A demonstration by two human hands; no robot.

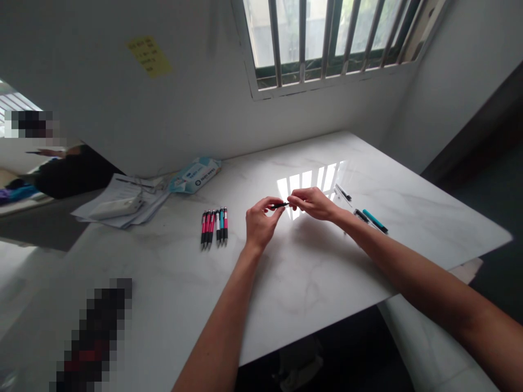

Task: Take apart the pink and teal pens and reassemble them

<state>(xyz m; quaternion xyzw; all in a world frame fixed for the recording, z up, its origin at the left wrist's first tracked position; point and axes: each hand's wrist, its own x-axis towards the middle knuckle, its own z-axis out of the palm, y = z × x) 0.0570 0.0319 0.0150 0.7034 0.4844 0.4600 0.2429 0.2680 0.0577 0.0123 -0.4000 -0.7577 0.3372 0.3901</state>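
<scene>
My left hand (261, 220) pinches a short black pen part (279, 206) between thumb and fingers, held above the white table. At its right end, the fingers of my right hand (312, 202) are pressed together; whatever small piece they hold is hidden. To the left of my hands lie several click pens with black grips in two groups: red ones (207, 228), then white, teal and red ones (222, 226). Right of my right hand are loose pen parts, among them a teal barrel (375, 221), a black piece (361, 215) and a thin white-and-black piece (343, 192).
A blue-and-white wipes pack (195, 175) lies at the back left beside papers (122, 204) with a white object (122, 206) on top. The marble-patterned table (302, 283) meets the wall under a barred window (327, 43). Another person's dark sleeve (77, 171) shows at far left.
</scene>
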